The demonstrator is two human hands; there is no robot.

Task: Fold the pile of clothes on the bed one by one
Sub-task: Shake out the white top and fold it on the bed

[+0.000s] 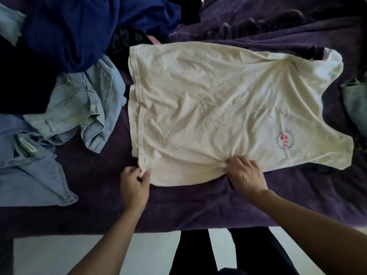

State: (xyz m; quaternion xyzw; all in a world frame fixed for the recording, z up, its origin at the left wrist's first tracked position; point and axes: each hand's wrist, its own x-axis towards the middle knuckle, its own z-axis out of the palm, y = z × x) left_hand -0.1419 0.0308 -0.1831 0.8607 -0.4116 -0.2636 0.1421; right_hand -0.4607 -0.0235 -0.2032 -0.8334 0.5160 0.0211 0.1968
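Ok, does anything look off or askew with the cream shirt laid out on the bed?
Nothing looks damaged. The cream sleeveless shirt is creased all over, and its near edge is bunched up where the right hand grips it. The left hand pinches the near hem corner, which is puckered.

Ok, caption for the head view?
Left hand and right hand grip the near edge of a cream tank top on a purple bedspread.

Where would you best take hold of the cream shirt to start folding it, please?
Its near long edge, from the person's side: the cream shirt lies flat, hem leftward, so the left hand pinches the hem corner and the right hand grips farther along.
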